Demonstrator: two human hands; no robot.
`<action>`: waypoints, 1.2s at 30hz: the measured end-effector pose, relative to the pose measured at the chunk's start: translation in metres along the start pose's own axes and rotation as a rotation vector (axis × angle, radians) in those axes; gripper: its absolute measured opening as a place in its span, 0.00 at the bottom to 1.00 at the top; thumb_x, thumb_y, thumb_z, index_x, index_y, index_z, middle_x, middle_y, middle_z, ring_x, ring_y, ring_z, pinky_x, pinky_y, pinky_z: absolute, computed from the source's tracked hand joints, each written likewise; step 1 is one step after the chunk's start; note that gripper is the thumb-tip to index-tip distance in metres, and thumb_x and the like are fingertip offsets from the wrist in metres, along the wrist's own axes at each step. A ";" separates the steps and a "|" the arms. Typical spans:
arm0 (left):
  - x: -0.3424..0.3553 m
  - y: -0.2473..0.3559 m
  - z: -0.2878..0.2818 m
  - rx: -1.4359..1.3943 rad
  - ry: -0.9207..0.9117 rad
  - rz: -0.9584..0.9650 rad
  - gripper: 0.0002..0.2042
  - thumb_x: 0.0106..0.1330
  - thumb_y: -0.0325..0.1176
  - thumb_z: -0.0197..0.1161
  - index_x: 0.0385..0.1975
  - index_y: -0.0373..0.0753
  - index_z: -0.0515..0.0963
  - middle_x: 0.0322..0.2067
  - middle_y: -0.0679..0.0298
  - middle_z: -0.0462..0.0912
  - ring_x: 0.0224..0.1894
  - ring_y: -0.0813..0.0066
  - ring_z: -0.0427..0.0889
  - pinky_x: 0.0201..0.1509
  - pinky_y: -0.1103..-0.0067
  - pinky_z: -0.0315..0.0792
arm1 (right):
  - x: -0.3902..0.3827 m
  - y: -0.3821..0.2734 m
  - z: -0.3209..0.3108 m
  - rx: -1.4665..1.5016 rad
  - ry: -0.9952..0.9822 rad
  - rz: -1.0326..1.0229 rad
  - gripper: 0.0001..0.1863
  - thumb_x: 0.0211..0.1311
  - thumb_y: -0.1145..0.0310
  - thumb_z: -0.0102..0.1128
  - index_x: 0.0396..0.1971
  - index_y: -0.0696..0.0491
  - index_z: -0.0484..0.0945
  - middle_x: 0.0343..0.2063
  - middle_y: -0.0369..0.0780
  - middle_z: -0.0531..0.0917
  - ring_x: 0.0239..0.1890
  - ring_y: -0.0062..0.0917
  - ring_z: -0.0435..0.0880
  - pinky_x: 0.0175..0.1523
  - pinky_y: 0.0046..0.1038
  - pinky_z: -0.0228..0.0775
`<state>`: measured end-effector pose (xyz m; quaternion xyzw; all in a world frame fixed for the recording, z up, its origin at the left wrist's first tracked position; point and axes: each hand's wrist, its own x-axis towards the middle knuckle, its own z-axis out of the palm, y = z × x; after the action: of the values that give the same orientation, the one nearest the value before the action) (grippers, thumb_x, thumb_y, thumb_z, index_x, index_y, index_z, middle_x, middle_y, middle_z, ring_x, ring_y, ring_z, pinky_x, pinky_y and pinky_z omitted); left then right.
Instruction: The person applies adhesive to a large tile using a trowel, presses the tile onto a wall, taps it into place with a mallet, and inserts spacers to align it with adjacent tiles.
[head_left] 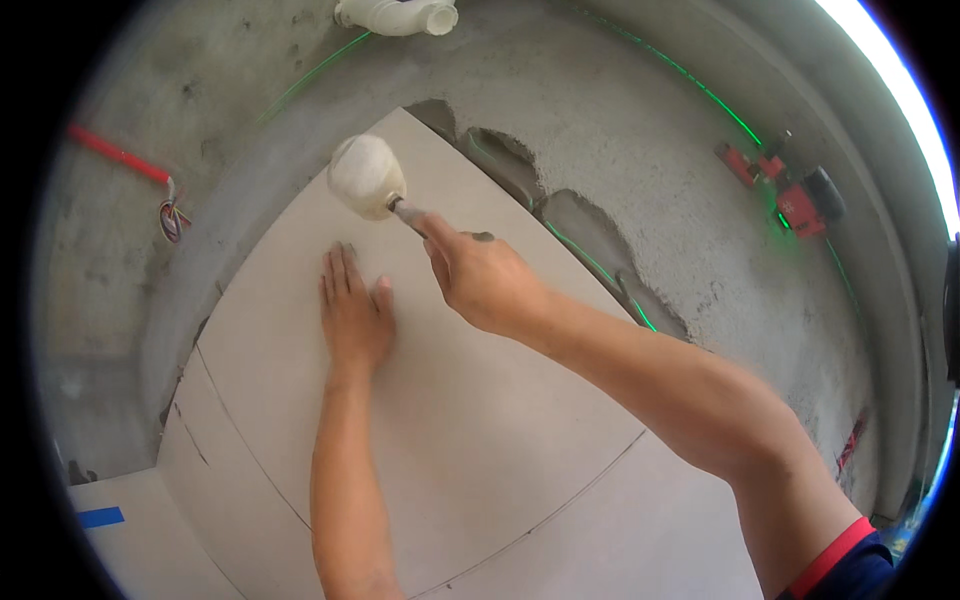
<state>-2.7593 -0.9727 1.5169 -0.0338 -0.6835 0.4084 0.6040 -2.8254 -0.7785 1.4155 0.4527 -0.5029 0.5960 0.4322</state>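
A large pale floor tile [470,400] lies below me, its far corner reaching toward the wall. Flat on its surface rests my left hand [357,318], fingers stretched away from me and thumb apart. My right hand [487,277] is closed around the handle of a rubber mallet [366,175] with a white head. The mallet head is over the tile's far left part, ahead of my left hand; whether it touches the tile I cannot tell. Grey mortar [590,235] shows along the tile's right edge.
A red laser level [800,200] stands on the rough concrete floor at the right, casting green lines. A white pipe [400,16] sticks out at the top. From the left wall come a red conduit [118,153] and loose wires [171,220]. Blue tape [101,517] marks a tile at lower left.
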 end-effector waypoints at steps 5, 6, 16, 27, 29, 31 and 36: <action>0.004 -0.004 0.012 0.062 0.046 0.060 0.30 0.73 0.41 0.47 0.68 0.26 0.54 0.70 0.44 0.54 0.73 0.51 0.52 0.76 0.61 0.46 | -0.011 0.014 0.007 -0.085 -0.025 0.084 0.22 0.74 0.64 0.38 0.66 0.47 0.59 0.29 0.51 0.82 0.32 0.47 0.81 0.36 0.48 0.71; 0.005 -0.011 0.016 0.147 0.081 0.112 0.29 0.73 0.41 0.46 0.68 0.26 0.55 0.70 0.44 0.55 0.73 0.51 0.52 0.76 0.61 0.47 | -0.017 0.015 0.009 -0.091 -0.028 0.109 0.22 0.74 0.64 0.38 0.66 0.47 0.59 0.29 0.51 0.82 0.32 0.47 0.81 0.36 0.48 0.71; -0.091 0.070 0.008 0.121 0.095 0.051 0.29 0.74 0.42 0.46 0.69 0.29 0.56 0.69 0.49 0.58 0.72 0.51 0.56 0.74 0.63 0.52 | -0.263 0.038 -0.010 -0.010 -0.173 0.323 0.27 0.71 0.68 0.48 0.68 0.37 0.59 0.27 0.43 0.76 0.22 0.41 0.76 0.28 0.41 0.71; -0.105 0.066 -0.001 0.041 0.078 0.082 0.25 0.72 0.39 0.51 0.66 0.33 0.63 0.68 0.55 0.64 0.69 0.54 0.63 0.71 0.64 0.58 | -0.305 0.050 -0.011 -0.090 -0.219 0.327 0.28 0.68 0.71 0.51 0.67 0.37 0.62 0.28 0.41 0.75 0.20 0.37 0.77 0.24 0.38 0.70; -0.118 0.062 -0.009 0.036 0.045 0.130 0.26 0.71 0.37 0.51 0.67 0.34 0.62 0.67 0.51 0.64 0.69 0.52 0.63 0.71 0.62 0.58 | -0.333 0.071 0.012 -0.113 -0.180 0.254 0.26 0.67 0.71 0.51 0.65 0.39 0.65 0.32 0.42 0.77 0.23 0.40 0.79 0.26 0.41 0.71; -0.162 0.081 0.000 -0.149 0.018 0.090 0.28 0.68 0.34 0.53 0.68 0.34 0.60 0.67 0.46 0.63 0.70 0.49 0.61 0.72 0.59 0.55 | -0.334 0.062 0.002 0.005 -0.237 0.435 0.18 0.67 0.72 0.50 0.56 0.48 0.73 0.39 0.45 0.81 0.31 0.45 0.81 0.33 0.44 0.73; -0.189 0.085 -0.047 -0.217 -0.337 0.086 0.40 0.64 0.46 0.60 0.69 0.28 0.54 0.71 0.45 0.52 0.75 0.50 0.47 0.76 0.57 0.43 | -0.312 0.053 -0.048 -0.178 -0.162 0.274 0.19 0.72 0.73 0.47 0.61 0.53 0.70 0.42 0.50 0.81 0.45 0.45 0.80 0.51 0.37 0.73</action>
<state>-2.7067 -0.9939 1.3119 -0.0589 -0.8128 0.3577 0.4560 -2.8146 -0.7559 1.0967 0.3864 -0.6439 0.5640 0.3434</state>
